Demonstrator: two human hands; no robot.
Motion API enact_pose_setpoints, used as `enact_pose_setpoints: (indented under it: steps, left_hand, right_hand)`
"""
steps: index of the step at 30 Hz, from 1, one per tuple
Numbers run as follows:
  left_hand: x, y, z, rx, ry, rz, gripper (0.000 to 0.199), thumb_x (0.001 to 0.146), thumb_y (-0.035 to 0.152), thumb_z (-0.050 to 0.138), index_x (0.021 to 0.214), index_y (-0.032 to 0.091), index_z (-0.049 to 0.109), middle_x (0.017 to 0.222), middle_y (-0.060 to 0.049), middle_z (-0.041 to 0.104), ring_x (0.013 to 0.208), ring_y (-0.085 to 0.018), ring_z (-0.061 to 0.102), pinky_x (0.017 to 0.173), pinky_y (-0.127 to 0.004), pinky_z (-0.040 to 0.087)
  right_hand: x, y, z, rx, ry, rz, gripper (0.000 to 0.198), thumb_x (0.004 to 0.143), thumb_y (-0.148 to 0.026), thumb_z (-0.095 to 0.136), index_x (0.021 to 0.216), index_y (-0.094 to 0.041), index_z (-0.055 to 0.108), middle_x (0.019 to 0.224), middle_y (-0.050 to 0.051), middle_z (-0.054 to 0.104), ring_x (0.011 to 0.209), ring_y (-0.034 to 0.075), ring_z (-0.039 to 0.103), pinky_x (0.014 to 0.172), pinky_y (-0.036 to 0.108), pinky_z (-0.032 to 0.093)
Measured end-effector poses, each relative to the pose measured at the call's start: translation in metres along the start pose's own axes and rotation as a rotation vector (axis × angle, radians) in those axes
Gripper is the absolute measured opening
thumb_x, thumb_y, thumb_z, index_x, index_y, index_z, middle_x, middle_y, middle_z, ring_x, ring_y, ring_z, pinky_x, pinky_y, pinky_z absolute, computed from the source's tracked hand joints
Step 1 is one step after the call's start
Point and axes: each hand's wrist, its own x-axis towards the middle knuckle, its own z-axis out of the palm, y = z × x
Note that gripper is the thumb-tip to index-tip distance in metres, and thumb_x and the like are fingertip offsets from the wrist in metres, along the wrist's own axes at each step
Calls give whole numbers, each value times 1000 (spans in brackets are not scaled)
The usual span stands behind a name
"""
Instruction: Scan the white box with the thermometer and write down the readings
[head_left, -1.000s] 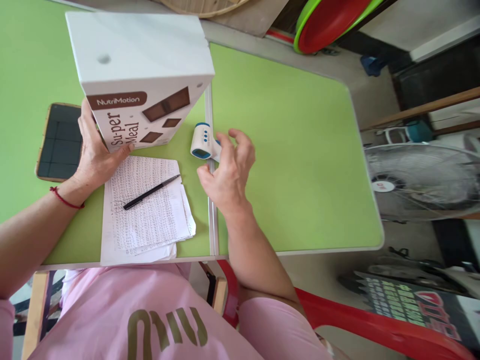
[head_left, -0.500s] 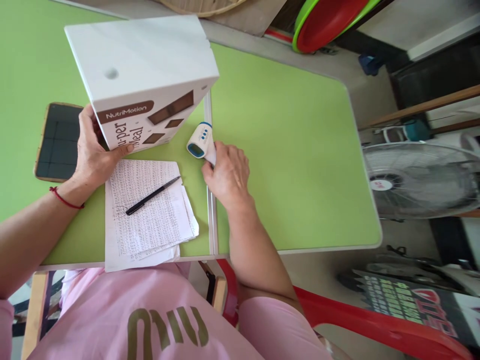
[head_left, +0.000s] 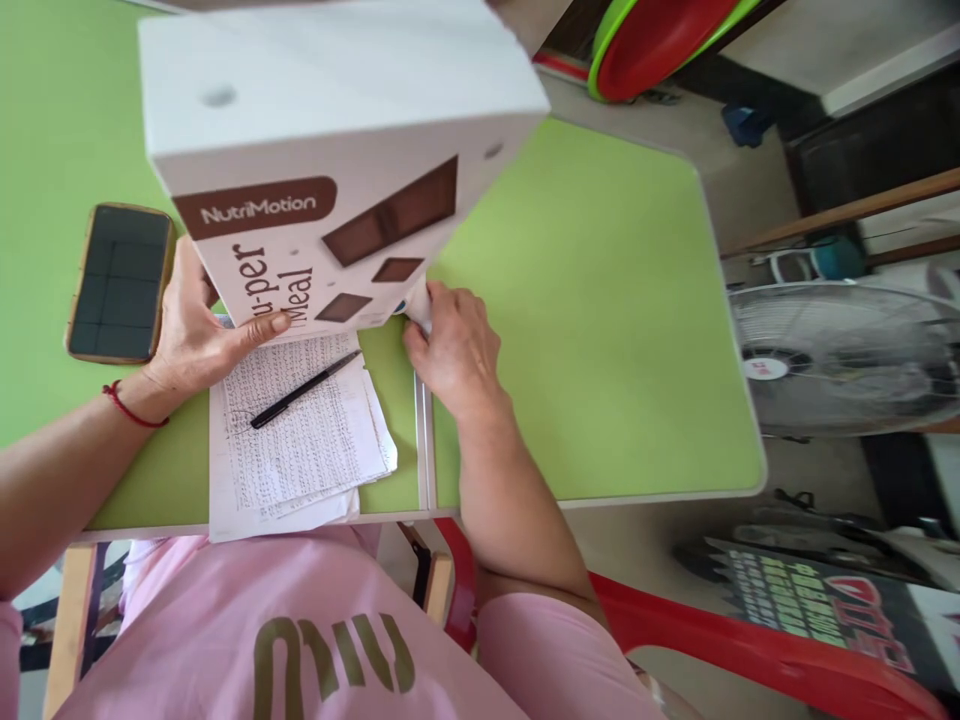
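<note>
A white carton (head_left: 300, 130) with "NutriMotion" and brown bar pictures printed on it is gripped near its lower end by my left hand (head_left: 202, 325), thumb across the printed face. It looks raised off the table and hides much of what lies behind it. My right hand (head_left: 457, 345) is wrapped round the handle of a white infrared thermometer (head_left: 418, 303), whose head is now mostly covered by the carton. Below the carton lie handwritten sheets of paper (head_left: 300, 470) with a black pen (head_left: 304, 390) on top. A phone in a tan case (head_left: 120, 285) rests left of my left hand.
The green table (head_left: 615, 330) has a metal seam near my right hand. Past its right end stands a fan (head_left: 840, 360). Red and green basins (head_left: 652, 50) are at the back, and a red chair (head_left: 750, 650) is beside me at lower right.
My left hand has lifted the carton nearer the camera, with its top moving right, so it now covers the thermometer's head. My right hand has stayed in place.
</note>
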Motion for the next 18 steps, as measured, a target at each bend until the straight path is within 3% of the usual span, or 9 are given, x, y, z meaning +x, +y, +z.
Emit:
enact_pose_setpoints:
  steps: [3, 6, 11, 15, 18]
  left_hand:
    - [-1, -5, 3, -277, 177, -73, 77, 74, 73, 71, 126, 21, 50, 125, -12, 60, 120, -39, 55, 94, -60, 49]
    - [-1, -11, 5, -399, 166, -92, 72, 67, 67, 80, 115, 21, 54, 125, -11, 60, 120, -42, 54, 92, -63, 50]
    - [0, -13, 7, -403, 136, -134, 77, 63, 67, 83, 113, 18, 51, 129, -10, 58, 122, -42, 53, 95, -65, 49]
    - [0, -12, 7, -416, 127, -137, 79, 64, 65, 84, 114, 16, 49, 128, -12, 57, 121, -42, 53, 93, -64, 50]
    - [0, -13, 7, -409, 137, -117, 81, 64, 64, 84, 116, 15, 46, 129, -14, 54, 125, -42, 49, 92, -62, 51]
  right_hand:
    - [-3, -9, -5, -2, -28, 8, 49, 84, -21, 49, 132, -10, 49, 117, 22, 57, 107, 35, 54, 85, 52, 50]
    - [-5, -16, -9, 14, -63, 47, 51, 84, -22, 51, 134, -10, 49, 117, 21, 58, 108, 35, 55, 87, 52, 50]
    - [-4, -15, -7, 80, -89, 99, 56, 79, -25, 59, 132, -12, 50, 112, 18, 59, 107, 35, 56, 85, 52, 51]
    - [-2, -7, -3, 272, 41, 89, 48, 80, -32, 58, 125, -16, 55, 107, 15, 61, 99, 32, 59, 82, 51, 52]
    - [-1, -4, -3, 558, 182, 6, 47, 84, -40, 56, 126, -18, 54, 112, 13, 62, 99, 28, 61, 85, 48, 53]
